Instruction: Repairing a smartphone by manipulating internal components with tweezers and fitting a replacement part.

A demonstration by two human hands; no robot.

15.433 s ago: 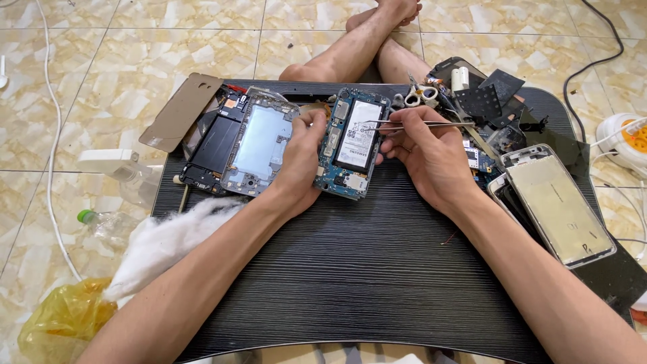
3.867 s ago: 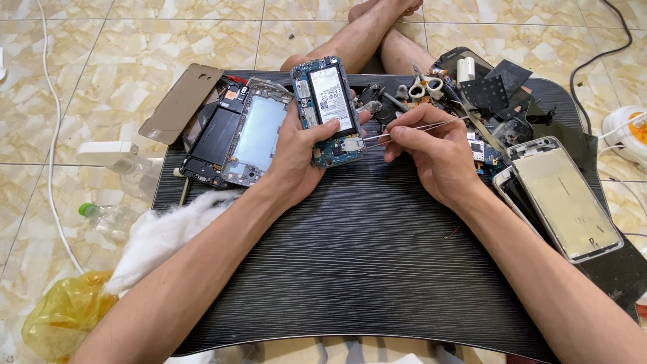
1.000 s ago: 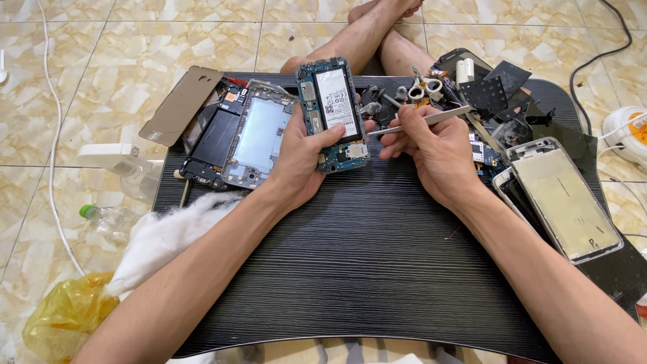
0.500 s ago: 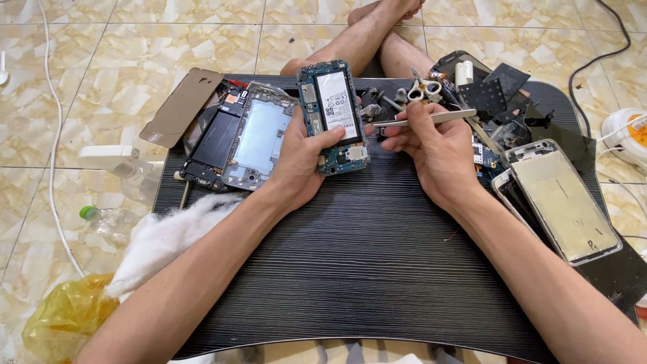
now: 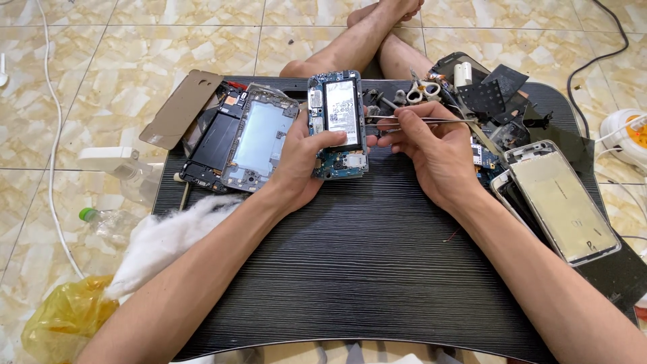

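Observation:
My left hand (image 5: 296, 162) grips an opened phone body (image 5: 337, 121) with its battery and blue circuit board facing up, lifted slightly above the black ribbed table (image 5: 364, 256). My right hand (image 5: 431, 145) pinches metal tweezers (image 5: 397, 120), whose tips point left and reach the right edge of the phone body. Left of my left hand lies a silver phone mid-frame (image 5: 259, 138) beside a dark phone part (image 5: 212, 145).
A brown back cover (image 5: 180, 109) overhangs the table's left corner. Scissors (image 5: 421, 91), black panels and loose phone parts (image 5: 492, 94) crowd the back right. A white-framed phone screen (image 5: 563, 202) lies right. White cotton (image 5: 158, 239), a yellow bag (image 5: 60, 320) and cables sit on the tiled floor.
The phone body has stayed raised in my left hand. My right hand has shifted the tweezers slightly left, so the tips now touch the phone's right edge.

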